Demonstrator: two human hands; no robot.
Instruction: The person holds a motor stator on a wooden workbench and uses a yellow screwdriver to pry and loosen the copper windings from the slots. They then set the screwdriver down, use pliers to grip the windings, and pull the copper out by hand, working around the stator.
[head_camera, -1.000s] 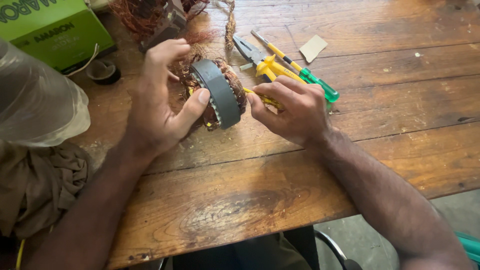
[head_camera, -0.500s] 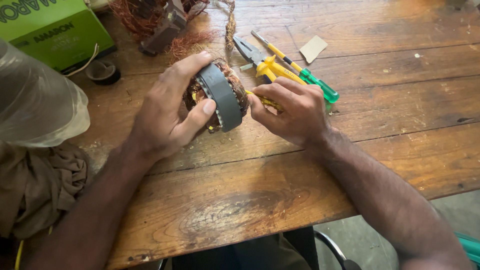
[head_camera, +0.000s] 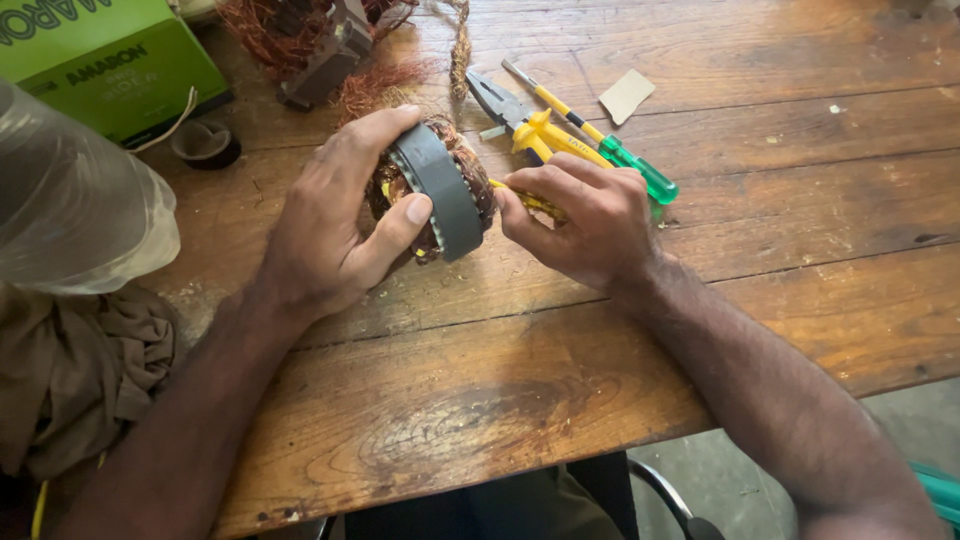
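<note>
Nearest me, bare worn wooden desk. Just beyond, my left hand is clamped round the grey ring-shaped motor stator with copper windings, propped on edge on the desk. My right hand is pinched on a thin yellow strip at its rim. I judge the stator heavy and rigid, its windings delicate, so grip the steel band. Further back lie yellow-handled pliers, a green-and-yellow screwdriver, loose copper wire and a green cardboard box.
</note>
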